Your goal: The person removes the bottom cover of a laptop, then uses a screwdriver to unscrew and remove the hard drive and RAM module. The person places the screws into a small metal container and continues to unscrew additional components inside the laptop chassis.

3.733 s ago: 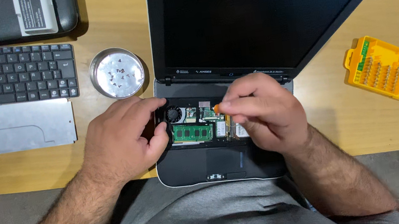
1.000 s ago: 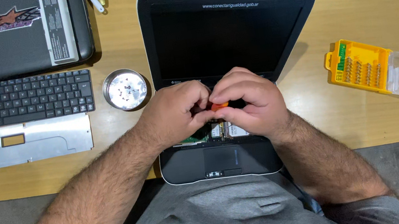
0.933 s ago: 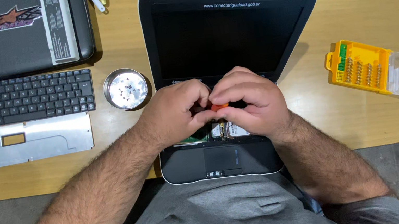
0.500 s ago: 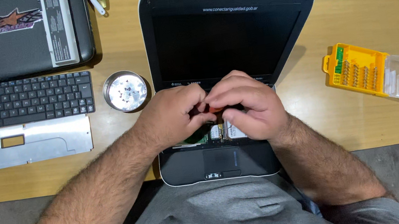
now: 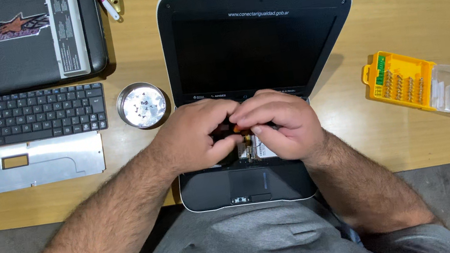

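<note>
Right now both hands meet over the opened base of the small black laptop with a white-edged lid (image 5: 256, 38), which stands on the wooden table (image 5: 397, 5) with its dark screen tilted back. The right hand (image 5: 281, 124) pinches a thin orange-handled tool (image 5: 239, 131); its tip is hidden among the exposed parts. The left hand (image 5: 197, 136) curls in beside it, fingers bent onto the laptop's innards, though I cannot tell whether it grips anything. Left of the laptop sits a round shiny metal dish (image 5: 141, 105) with small bits inside. Beyond that lie a detached black keyboard (image 5: 31, 115) and a grey metal plate (image 5: 33, 163). Right of the laptop lies a yellow bit case with clear lid (image 5: 429, 84). With fingers crowding the view, the tool could slip and scratch the board, or a freed screw could drop inside.
</note>
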